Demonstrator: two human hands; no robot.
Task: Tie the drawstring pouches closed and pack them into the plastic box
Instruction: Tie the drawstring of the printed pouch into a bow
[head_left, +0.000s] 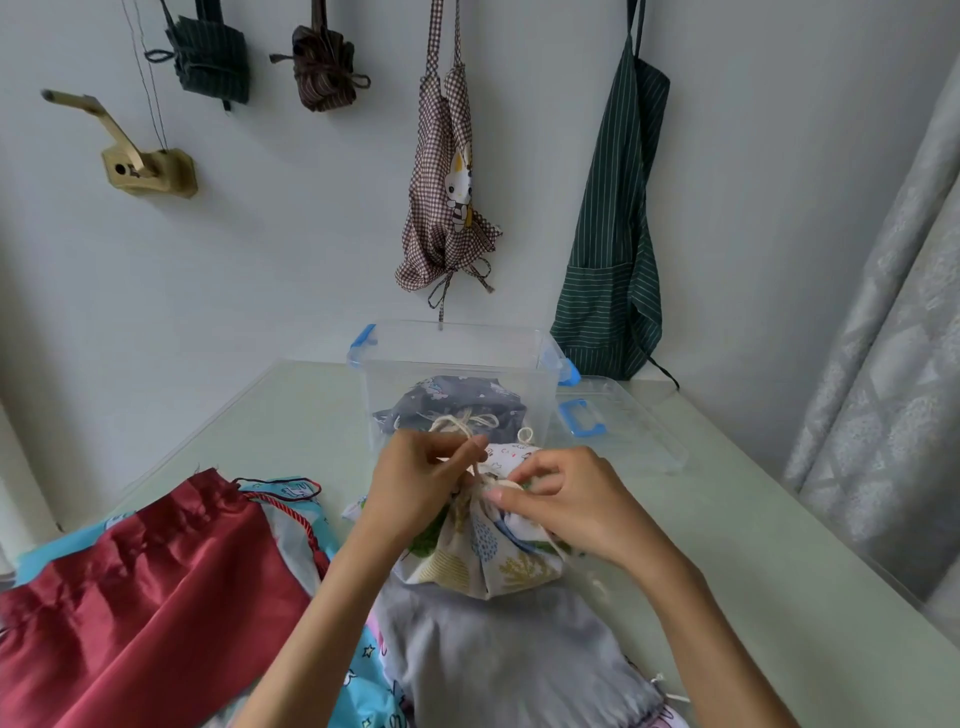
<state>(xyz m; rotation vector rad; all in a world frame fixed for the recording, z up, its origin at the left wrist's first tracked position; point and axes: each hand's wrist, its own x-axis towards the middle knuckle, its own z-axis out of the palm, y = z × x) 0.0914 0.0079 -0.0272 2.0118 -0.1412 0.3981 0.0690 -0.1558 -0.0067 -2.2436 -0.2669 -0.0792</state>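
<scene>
A white patterned drawstring pouch (483, 551) sits gathered at its neck on the table in front of the clear plastic box (452, 353). My left hand (421, 478) pinches its cream cord just above the neck. My right hand (566, 499) pinches the cord at the gathered neck from the right. Inside the box lies a grey printed pouch (457, 400), tied with a cream bow. A dark red satin pouch (150, 587) lies flat at the left, and a plain grey pouch (514, 654) lies below my hands.
The box's clear lid (623, 431) with blue handles lies to the right of the box. A light blue printed cloth (374, 680) lies under the red and grey pouches. Aprons and small bags hang on the wall behind. A grey curtain (893, 364) hangs at the right.
</scene>
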